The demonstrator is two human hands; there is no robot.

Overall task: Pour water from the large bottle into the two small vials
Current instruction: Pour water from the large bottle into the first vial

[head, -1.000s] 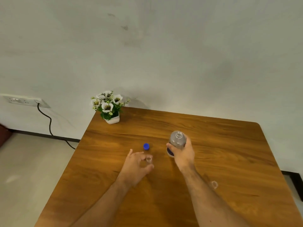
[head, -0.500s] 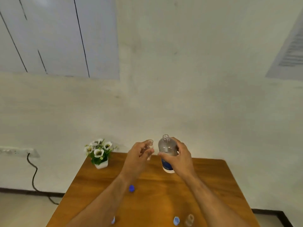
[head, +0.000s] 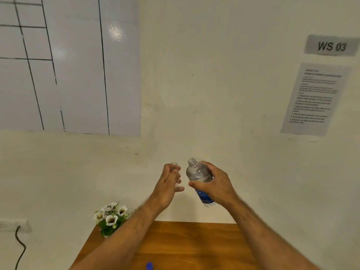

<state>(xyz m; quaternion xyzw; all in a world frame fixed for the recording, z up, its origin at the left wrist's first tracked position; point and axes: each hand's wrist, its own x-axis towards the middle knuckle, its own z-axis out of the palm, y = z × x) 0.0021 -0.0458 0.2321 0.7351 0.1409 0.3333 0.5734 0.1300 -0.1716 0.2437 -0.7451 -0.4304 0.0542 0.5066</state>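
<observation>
The right hand (head: 215, 187) was clamped on the uncapped large bottle (head: 197, 179), tilted left toward the small vial (head: 174, 164) pinched in the left hand (head: 169, 184), both raised above the bench (head: 194, 240), probably for pouring.

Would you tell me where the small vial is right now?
The small vial is pinched in the left hand, raised above the table, its mouth just left of the large bottle.

Clear glossy plastic bottle (head: 196, 175); polished wood table (head: 194, 242); vial (head: 174, 165) perhaps glass.
</observation>
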